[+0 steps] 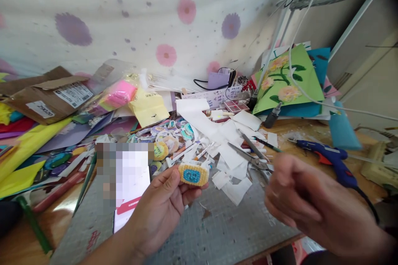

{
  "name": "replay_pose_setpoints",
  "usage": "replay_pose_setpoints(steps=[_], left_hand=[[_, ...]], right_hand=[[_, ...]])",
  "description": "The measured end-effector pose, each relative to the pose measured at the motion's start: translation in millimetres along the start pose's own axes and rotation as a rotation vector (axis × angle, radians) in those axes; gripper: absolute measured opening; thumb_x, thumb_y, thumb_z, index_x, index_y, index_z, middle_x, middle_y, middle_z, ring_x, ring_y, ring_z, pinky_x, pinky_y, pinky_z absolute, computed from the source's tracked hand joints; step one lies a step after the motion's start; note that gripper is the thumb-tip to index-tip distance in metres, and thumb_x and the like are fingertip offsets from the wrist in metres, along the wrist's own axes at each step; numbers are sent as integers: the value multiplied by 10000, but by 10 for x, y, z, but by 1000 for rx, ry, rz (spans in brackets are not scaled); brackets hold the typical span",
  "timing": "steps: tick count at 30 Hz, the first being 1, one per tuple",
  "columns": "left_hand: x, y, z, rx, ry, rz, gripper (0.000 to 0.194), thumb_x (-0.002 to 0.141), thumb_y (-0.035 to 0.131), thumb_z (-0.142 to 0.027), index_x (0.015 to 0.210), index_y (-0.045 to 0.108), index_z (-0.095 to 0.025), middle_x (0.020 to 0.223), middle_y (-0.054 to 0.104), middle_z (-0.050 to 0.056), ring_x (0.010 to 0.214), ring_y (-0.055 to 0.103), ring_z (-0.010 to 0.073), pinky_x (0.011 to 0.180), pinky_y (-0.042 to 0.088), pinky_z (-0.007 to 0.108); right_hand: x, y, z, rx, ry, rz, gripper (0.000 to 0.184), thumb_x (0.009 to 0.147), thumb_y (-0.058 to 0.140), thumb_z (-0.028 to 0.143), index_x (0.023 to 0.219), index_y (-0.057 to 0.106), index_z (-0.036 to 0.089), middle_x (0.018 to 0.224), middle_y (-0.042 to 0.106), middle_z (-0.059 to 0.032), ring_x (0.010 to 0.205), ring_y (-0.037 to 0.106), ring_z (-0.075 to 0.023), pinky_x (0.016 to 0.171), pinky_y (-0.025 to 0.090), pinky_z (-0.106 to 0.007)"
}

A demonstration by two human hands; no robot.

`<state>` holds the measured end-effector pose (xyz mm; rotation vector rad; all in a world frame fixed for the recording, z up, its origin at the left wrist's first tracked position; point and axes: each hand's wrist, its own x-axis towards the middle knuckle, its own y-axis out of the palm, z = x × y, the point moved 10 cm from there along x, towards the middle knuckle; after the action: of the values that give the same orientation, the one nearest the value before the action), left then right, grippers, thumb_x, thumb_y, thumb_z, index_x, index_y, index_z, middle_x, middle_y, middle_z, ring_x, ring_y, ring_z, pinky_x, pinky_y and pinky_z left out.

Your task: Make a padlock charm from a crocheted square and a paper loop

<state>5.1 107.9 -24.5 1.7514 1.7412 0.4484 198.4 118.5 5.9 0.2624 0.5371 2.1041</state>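
Observation:
My left hand point(166, 198) grips a small rounded, rectangular yellow-and-blue stitched patch point(193, 174) between thumb and fingers. Its border has a knobbly yellow texture, the middle is blue, and white material shows along its upper edge. Over the right side of the mat, my right hand point(306, 203) is raised with its fingers curled in and is blurred. Whatever its fingertips may pinch cannot be made out. Just beyond that hand lie metal scissors point(252, 159) among cut pieces of white paper point(234, 161).
A grey cutting mat point(186, 240) lies under both hands, with a lit phone point(132, 178) at left. Behind are a pile of round colourful patches point(160, 150) and a cardboard package point(51, 95). A blue glue gun point(329, 157) rests at right, near a white cable point(351, 111).

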Motion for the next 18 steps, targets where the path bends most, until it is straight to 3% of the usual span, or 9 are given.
replay_pose_setpoints(steps=[1,6,11,14,18], left_hand=[[-2,5,-8,2,6,6,203,841,610,-303,869,708,-127,882,729,112,800,676,196,676,555,245],[-12,65,-49,6,24,46,215,847,604,-308,867,702,-118,898,725,123,821,671,199,690,551,250],[-22,65,-62,8,30,24,196,848,603,-290,867,700,-121,900,720,112,823,670,204,687,552,255],[-30,86,-64,15,36,44,213,859,586,-295,875,698,-114,903,718,121,828,667,206,689,553,257],[-37,107,-73,6,39,65,211,867,575,-287,883,696,-115,911,718,121,836,667,202,693,553,249]], right_hand=[[103,55,50,47,-22,24,303,864,533,496,862,612,203,438,351,94,393,289,-67,465,382,-222],[356,69,-41,56,-2,-40,250,914,485,388,782,588,203,438,433,67,397,285,-77,483,360,-233],[382,-73,-145,-21,7,-187,160,865,589,332,775,597,200,372,331,114,367,191,-65,436,309,-209],[405,-108,-143,-46,-9,-227,234,796,671,335,647,567,187,412,398,85,408,300,-72,467,320,-212],[419,-113,-153,-76,-9,-242,262,740,719,334,603,566,172,629,541,29,545,440,-89,521,355,-216]])
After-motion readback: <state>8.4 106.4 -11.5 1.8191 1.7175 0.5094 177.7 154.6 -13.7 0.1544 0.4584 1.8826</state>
